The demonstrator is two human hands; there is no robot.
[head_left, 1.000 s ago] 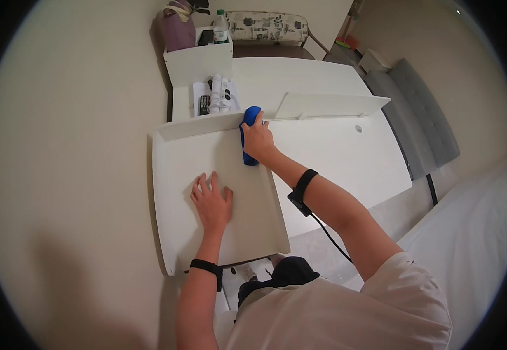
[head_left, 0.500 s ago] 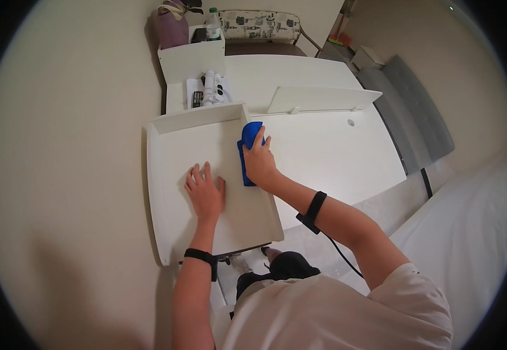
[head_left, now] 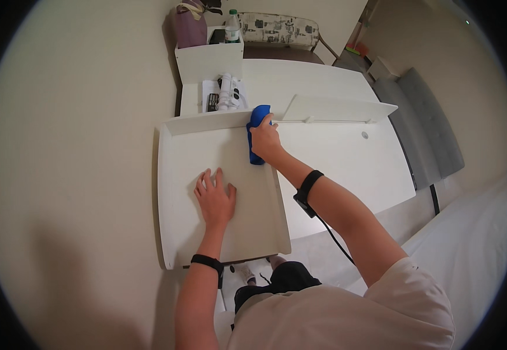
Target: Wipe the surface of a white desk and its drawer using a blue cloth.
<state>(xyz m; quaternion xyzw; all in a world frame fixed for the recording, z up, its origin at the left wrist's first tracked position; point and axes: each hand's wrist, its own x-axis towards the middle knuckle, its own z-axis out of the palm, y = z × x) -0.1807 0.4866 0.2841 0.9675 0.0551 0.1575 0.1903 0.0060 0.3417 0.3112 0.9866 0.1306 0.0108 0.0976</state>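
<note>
My right hand (head_left: 265, 142) has its grip closed over a blue cloth (head_left: 257, 133), pressing it onto the far right part of a white panel (head_left: 189, 221) with raised edges. The cloth lies just beside the panel's back rim. My left hand (head_left: 214, 198) rests flat on the panel's middle, fingers spread, holding nothing. The panel lies on a white tabletop (head_left: 347, 169). Farther back lie some rolled papers (head_left: 225, 92), and a water bottle (head_left: 232, 27) stands behind a white box (head_left: 209, 61).
</note>
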